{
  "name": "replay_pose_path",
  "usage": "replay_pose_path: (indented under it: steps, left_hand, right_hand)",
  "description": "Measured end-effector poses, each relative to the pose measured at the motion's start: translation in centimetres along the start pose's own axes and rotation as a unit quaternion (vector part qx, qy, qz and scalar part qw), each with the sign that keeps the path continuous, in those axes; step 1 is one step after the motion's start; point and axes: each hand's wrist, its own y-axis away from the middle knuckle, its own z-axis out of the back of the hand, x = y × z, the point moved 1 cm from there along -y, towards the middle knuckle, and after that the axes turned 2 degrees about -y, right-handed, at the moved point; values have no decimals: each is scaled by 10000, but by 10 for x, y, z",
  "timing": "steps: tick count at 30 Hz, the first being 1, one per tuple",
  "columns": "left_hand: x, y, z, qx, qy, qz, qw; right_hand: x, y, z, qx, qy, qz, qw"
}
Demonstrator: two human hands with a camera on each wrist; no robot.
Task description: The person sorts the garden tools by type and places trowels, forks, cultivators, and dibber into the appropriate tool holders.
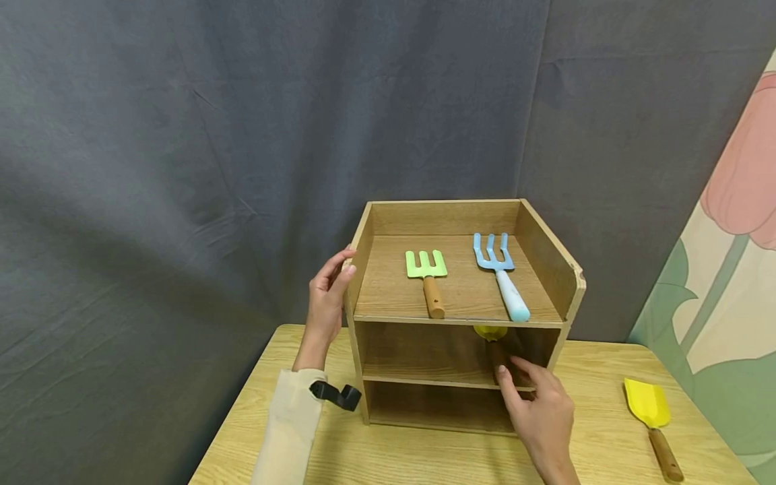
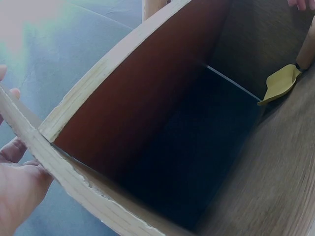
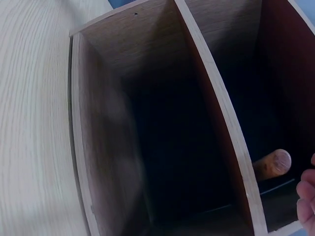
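Note:
A small wooden shelf with three levels stands on the table. My left hand rests against the outside of its left side panel, thumb near the front edge. On the middle level lies a trowel with a yellow blade and a wooden handle, partly in shadow. My right hand is at that level's front, thumb and fingers spread beside the handle and apart from it in the right wrist view. On top lie a green hand fork with a wooden handle and a blue hand fork.
Another yellow trowel lies on the table, right of the shelf. A dark grey curtain hangs behind, and a flower-patterned panel stands at the right.

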Motion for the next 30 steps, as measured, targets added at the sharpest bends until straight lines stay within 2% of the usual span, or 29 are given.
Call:
replay_pose_path:
  steps: [4, 17, 30]
  left_hand:
    - [0, 0, -1, 23, -23, 27, 10000]
    - [0, -1, 0, -4, -10, 7, 10000]
    - [-1, 0, 0, 19, 40, 3, 10000]
  right_hand:
    - [-1, -1, 9, -43, -7, 262, 9996]
    - [-10, -2, 34, 102, 123, 484, 9987]
    - [-28, 2, 55, 270, 258, 763, 9964]
